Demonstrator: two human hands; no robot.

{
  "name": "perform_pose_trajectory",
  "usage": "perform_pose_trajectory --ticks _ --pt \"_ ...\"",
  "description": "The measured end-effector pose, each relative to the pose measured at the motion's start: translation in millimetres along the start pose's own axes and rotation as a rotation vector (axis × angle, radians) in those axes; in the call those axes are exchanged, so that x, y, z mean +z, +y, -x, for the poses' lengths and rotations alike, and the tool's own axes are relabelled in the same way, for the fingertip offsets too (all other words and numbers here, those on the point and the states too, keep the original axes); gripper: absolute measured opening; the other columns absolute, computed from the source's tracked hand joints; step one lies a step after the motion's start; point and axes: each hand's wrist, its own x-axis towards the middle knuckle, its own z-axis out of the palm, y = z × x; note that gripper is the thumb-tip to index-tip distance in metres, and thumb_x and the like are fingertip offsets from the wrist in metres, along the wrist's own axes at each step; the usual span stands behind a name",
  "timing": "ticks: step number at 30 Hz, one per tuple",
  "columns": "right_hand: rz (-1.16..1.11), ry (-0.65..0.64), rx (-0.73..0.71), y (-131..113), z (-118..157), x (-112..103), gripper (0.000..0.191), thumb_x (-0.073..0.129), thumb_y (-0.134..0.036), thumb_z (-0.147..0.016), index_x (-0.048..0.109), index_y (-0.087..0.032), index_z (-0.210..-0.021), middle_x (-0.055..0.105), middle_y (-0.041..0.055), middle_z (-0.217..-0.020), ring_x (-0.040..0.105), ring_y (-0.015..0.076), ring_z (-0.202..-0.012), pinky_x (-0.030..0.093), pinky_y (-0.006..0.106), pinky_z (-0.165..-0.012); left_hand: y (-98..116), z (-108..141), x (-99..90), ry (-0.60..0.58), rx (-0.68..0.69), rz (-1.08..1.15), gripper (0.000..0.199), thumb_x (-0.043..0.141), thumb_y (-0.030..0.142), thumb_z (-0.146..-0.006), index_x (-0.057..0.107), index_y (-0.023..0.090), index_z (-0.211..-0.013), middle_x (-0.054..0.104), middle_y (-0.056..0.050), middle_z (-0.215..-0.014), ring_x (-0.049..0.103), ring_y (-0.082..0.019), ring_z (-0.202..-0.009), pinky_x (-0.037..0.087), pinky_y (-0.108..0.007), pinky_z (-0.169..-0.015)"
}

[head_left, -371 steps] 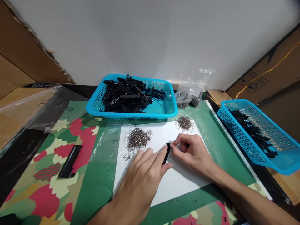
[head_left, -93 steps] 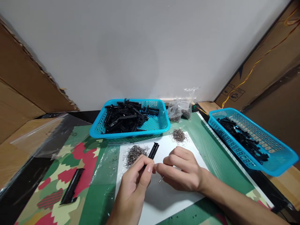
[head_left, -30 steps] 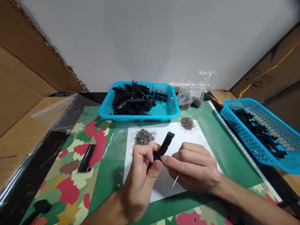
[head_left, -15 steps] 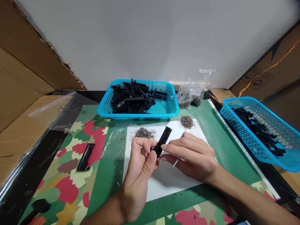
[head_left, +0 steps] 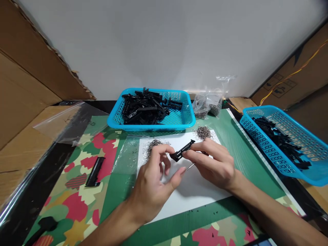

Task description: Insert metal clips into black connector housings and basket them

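Observation:
My right hand (head_left: 216,162) pinches a slim black plastic part (head_left: 182,151) above the white paper (head_left: 184,194). A thin metal rod (head_left: 191,166) sticks out from beneath the same hand; its other end is hidden by my fingers. My left hand (head_left: 156,181) is open, its thumb and index finger spread apart. The left index fingertip is at the part's lower left end, and I cannot tell whether it touches. Small metal springs or pins lie heaped in a pile (head_left: 153,146) behind my left hand, and a second pile (head_left: 203,132) lies behind my right hand.
A blue basket (head_left: 151,127) of black parts stands at the back, another blue basket (head_left: 282,167) at right. Bags of small metal pieces (head_left: 207,106) stand behind. A single black part (head_left: 94,172) lies at left on the patterned sheet, near a black-headed tool (head_left: 46,223).
My left hand has let go of the black part and opened. The part has turned to a flatter slant and is now held by my right hand.

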Motion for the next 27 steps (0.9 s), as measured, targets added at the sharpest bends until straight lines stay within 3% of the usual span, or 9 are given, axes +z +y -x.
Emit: perform_pose_trajectory --ticks 5,9,14,20,27 --pt "0.052 0.008 -0.045 -0.5 0.5 -2.6 0.022 0.061 0.000 -0.097 0.072 -0.015 -0.109 0.074 0.0090 -0.090 0.053 0.0160 -0.069 0.041 0.030 -0.060 -7.4 -4.5 -3.7 0.086 0.237 -0.326 0.030 0.058 0.019 -0.105 0.053 0.028 -0.133 0.072 0.000 -0.104 0.069 -0.013 -0.074 0.053 -0.025 -0.064" --pt "0.085 -0.008 -0.063 -4.5 -1.4 -3.6 0.020 0.065 -0.003 -0.095 0.072 -0.017 -0.107 0.074 0.0068 -0.089 0.050 0.0160 -0.069 0.040 0.030 -0.060 -10.5 -4.4 -5.8 0.125 0.357 -0.411 0.036 0.053 0.008 -0.105 0.054 0.025 -0.136 0.077 -0.004 -0.122 0.078 -0.016 -0.090 0.060 -0.025 -0.072" --pt "0.108 0.000 -0.048 -7.6 -2.8 -2.0 0.021 0.066 -0.002 -0.092 0.073 -0.018 -0.103 0.066 0.0036 -0.079 0.043 0.0156 -0.066 0.034 0.031 -0.060 -10.2 -4.2 -5.3 0.140 0.368 -0.414 0.035 0.053 0.006 -0.105 0.056 0.025 -0.135 0.080 -0.002 -0.123 0.081 -0.014 -0.094 0.062 -0.022 -0.073" --pt "0.057 0.001 -0.011 -9.8 -2.3 0.8 0.019 0.065 -0.002 -0.093 0.071 -0.018 -0.102 0.065 0.0033 -0.080 0.045 0.0161 -0.069 0.036 0.031 -0.061 -9.3 -3.5 -3.6 0.132 0.371 -0.393 0.036 0.053 0.005 -0.104 0.057 0.025 -0.135 0.080 -0.003 -0.123 0.080 -0.015 -0.097 0.063 -0.024 -0.078" --pt "-0.015 -0.014 0.033 -13.1 -4.3 -1.4 0.019 0.064 -0.004 -0.095 0.072 -0.020 -0.101 0.064 0.0028 -0.080 0.046 0.0164 -0.070 0.039 0.031 -0.063 -7.5 -2.1 -2.3 0.109 0.336 -0.385 0.037 0.052 0.007 -0.105 0.056 0.026 -0.136 0.082 -0.002 -0.119 0.081 -0.015 -0.089 0.063 -0.025 -0.069"
